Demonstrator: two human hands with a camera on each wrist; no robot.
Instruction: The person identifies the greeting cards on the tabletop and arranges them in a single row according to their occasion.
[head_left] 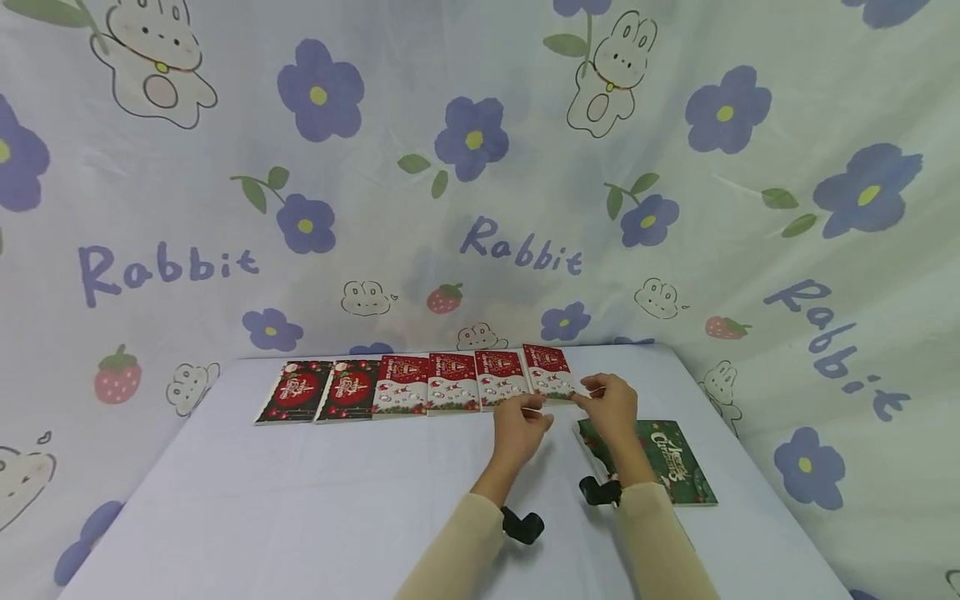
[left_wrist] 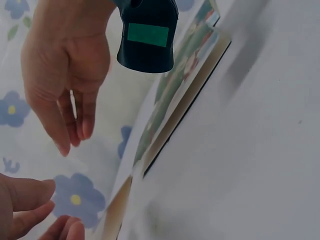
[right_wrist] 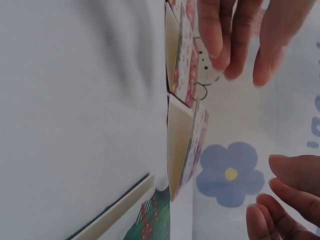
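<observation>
My left hand (head_left: pixel 519 429) hovers in front of the row, its fingers loosely bent and holding nothing. To its right, my right hand (head_left: pixel 611 408) is beside the lower right corner of the rightmost red Christmas card (head_left: pixel 550 372), with nothing between its fingers. In the right wrist view, gaps show between both hands and the red card (right_wrist: pixel 190 150). Other red cards (head_left: pixel 452 383) stand to the left in the same row. Green Christmas cards (head_left: pixel 675 462) lie under my right forearm, which partly covers them; the left wrist view shows two green card edges (left_wrist: pixel 182 110).
Two dark cards with red circles (head_left: pixel 295 392) form the row's left end. The row is near the back edge of the white table (head_left: pixel 300 517). A curtain (head_left: pixel 390 208) printed with rabbits and flowers hangs behind. Each wrist carries a black camera (head_left: pixel 522 527).
</observation>
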